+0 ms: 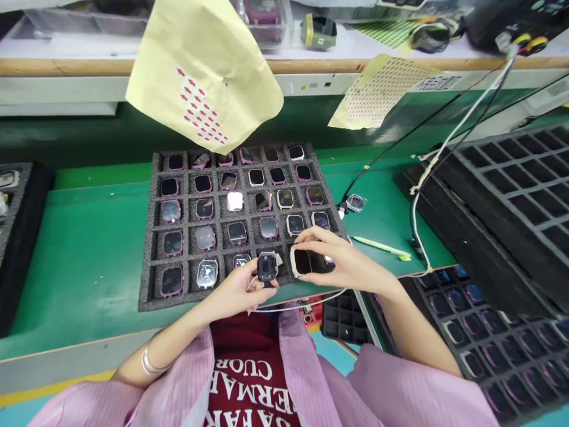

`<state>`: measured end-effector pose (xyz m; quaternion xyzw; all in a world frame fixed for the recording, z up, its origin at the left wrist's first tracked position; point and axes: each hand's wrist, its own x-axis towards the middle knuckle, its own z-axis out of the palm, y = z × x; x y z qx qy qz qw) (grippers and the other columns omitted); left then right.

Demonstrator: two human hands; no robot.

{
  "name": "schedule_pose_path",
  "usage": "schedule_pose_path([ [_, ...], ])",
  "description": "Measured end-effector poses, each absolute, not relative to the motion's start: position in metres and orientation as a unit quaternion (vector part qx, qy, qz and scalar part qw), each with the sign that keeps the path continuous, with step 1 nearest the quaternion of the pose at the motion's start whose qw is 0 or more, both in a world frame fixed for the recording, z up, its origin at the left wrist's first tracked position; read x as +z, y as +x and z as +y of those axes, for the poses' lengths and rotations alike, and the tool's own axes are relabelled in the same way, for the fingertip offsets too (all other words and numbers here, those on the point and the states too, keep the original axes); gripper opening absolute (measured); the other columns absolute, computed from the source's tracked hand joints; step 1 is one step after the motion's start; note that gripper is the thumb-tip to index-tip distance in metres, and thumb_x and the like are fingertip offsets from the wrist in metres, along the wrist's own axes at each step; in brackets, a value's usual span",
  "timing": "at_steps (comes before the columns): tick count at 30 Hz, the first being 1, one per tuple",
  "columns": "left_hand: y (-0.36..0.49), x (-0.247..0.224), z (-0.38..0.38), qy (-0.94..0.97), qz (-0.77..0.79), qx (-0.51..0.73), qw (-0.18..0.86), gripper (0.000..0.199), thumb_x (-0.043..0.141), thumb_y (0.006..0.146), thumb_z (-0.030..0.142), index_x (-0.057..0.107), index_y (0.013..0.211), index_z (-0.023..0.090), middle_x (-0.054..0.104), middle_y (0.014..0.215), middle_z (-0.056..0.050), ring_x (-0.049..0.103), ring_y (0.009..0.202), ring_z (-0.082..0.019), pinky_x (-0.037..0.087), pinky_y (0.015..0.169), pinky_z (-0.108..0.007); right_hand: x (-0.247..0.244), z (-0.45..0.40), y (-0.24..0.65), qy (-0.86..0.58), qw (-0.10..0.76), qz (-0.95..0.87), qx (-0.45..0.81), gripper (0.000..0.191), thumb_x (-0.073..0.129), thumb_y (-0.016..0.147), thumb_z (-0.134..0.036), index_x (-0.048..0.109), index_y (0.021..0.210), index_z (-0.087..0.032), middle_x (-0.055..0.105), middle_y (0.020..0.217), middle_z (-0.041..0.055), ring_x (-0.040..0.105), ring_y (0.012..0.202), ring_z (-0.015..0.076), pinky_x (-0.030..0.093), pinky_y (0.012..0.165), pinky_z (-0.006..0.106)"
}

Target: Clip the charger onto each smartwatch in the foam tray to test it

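My left hand (249, 289) is closed on a small black square watch body (267, 267) near the tray's front edge. A thin white cable (306, 306) runs from beside those fingers toward the right. To the right, my right hand (331, 258) pinches a cream-framed smartwatch (302, 261) with a dark face, over the front right corner of the tray. Both hands are above the grey foam tray (146, 279), whose compartments hold several smartwatches with purple or cream frames. One watch (207, 273) near my left wrist has a lit face.
Stacked black foam trays (489, 237) stand on the right. A green pen (382, 247) and a small coiled item (355, 203) lie beside the tray. Yellow sticker sheets (204, 71) hang from the shelf (311, 65). Another tray (26, 237) sits at the left.
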<state>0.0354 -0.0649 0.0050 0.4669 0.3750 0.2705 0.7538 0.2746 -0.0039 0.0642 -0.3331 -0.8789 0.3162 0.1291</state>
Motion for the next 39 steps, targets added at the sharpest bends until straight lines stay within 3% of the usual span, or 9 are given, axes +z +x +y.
schedule_pose_path([
  [4,0.033,0.005,-0.064,0.493,0.373,0.273,0.737,0.043,0.071,0.076,0.025,0.050,0.112,0.017,0.058,0.088,0.000,0.042,0.051,-0.004,0.036,0.046,-0.017,0.059,-0.019,0.246,-0.287,0.221,-0.856,0.368,0.044,0.067,0.082,-0.023,0.053,0.123,-0.021,0.055,0.121,0.0109,0.054,0.111,0.0246,0.046,0.095,0.041],
  [9,0.033,0.006,-0.064,0.488,0.387,0.292,0.726,0.040,0.075,0.072,0.027,0.053,0.103,0.014,0.050,0.076,0.003,0.041,0.054,-0.006,0.035,0.049,-0.019,0.043,-0.027,0.222,-0.307,0.194,-0.877,0.314,0.041,0.063,0.085,-0.024,0.051,0.124,-0.020,0.060,0.119,0.0099,0.055,0.110,0.0250,0.046,0.093,0.044],
  [16,0.039,0.007,-0.064,0.455,0.402,0.316,0.729,0.033,0.059,0.086,0.041,0.053,0.104,0.013,0.044,0.057,0.008,0.035,0.038,-0.005,0.029,0.039,-0.018,0.042,-0.028,0.226,-0.312,0.187,-0.891,0.272,0.044,0.058,0.091,-0.027,0.046,0.132,-0.020,0.060,0.124,0.0109,0.056,0.112,0.0254,0.046,0.092,0.044],
  [19,0.041,0.006,-0.065,0.451,0.408,0.357,0.709,0.029,0.060,0.086,0.039,0.057,0.097,0.012,0.058,0.070,0.000,0.053,0.058,-0.010,0.044,0.057,-0.022,0.041,-0.026,0.224,-0.312,0.191,-0.881,0.301,0.044,0.061,0.088,-0.026,0.048,0.130,-0.021,0.062,0.120,0.0088,0.057,0.111,0.0235,0.046,0.094,0.042],
  [22,0.042,0.004,-0.066,0.446,0.408,0.381,0.700,0.029,0.064,0.083,0.037,0.061,0.096,0.012,0.064,0.090,-0.006,0.058,0.083,-0.017,0.046,0.078,-0.027,0.040,-0.023,0.223,-0.304,0.207,-0.870,0.328,0.042,0.064,0.086,-0.024,0.051,0.126,-0.022,0.064,0.116,0.0074,0.058,0.110,0.0233,0.044,0.096,0.043],
  [28,0.043,0.005,-0.066,0.429,0.406,0.388,0.708,0.030,0.065,0.082,0.038,0.061,0.096,0.011,0.063,0.087,-0.005,0.056,0.079,-0.016,0.045,0.074,-0.027,0.040,-0.027,0.222,-0.302,0.197,-0.883,0.301,0.041,0.059,0.089,-0.022,0.049,0.128,-0.021,0.061,0.121,0.0094,0.054,0.113,0.0253,0.044,0.095,0.045],
  [39,0.039,0.009,-0.063,0.445,0.407,0.356,0.714,0.034,0.065,0.081,0.042,0.061,0.094,0.011,0.061,0.082,-0.005,0.054,0.076,-0.016,0.043,0.073,-0.027,0.032,-0.027,0.221,-0.314,0.227,-0.862,0.325,0.038,0.065,0.082,-0.020,0.054,0.119,-0.017,0.063,0.103,0.0085,0.057,0.098,0.0241,0.046,0.086,0.043],
])
